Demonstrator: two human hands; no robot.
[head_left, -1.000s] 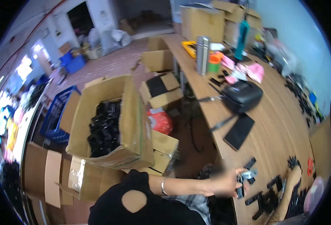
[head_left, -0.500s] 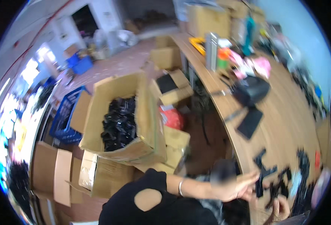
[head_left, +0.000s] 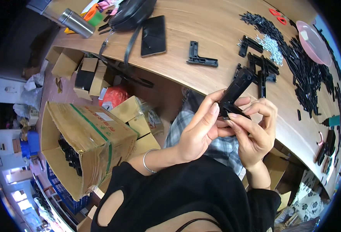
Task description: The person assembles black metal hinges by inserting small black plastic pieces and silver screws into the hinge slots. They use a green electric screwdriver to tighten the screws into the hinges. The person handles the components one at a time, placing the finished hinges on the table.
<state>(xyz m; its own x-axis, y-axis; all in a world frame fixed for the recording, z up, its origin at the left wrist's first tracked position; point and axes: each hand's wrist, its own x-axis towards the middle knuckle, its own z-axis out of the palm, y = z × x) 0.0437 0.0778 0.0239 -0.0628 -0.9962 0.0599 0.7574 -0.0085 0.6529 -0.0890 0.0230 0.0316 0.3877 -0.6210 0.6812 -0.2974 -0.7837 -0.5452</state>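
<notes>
Between my hands, over the table's near edge, is a black L-shaped plastic part (head_left: pixel 238 87), tilted with one arm pointing up and away. My left hand (head_left: pixel 199 133) grips it from the left, thumb along its side. My right hand (head_left: pixel 257 129) is closed at its lower end, thumb and forefinger pressed against it; whether a small piece sits between those fingertips is too small to tell. Beyond it lie a loose black L-shaped part (head_left: pixel 201 58), another L-shaped part (head_left: pixel 250 45) and a cluster of black parts (head_left: pixel 264 71).
Small silver screws (head_left: pixel 271 48) lie beside a long heap of black plastic pieces (head_left: pixel 300 71). Further round are a pink bowl (head_left: pixel 313 44), red-handled scissors (head_left: pixel 278 16), a phone (head_left: pixel 153 36), a black bag (head_left: pixel 131 16) and a steel flask (head_left: pixel 77 23). A large carton (head_left: pixel 97 133) stands at left.
The view has swung round toward the table. My hands, earlier apart near the black parts on the tabletop, have come together in front of me on one L-shaped part.
</notes>
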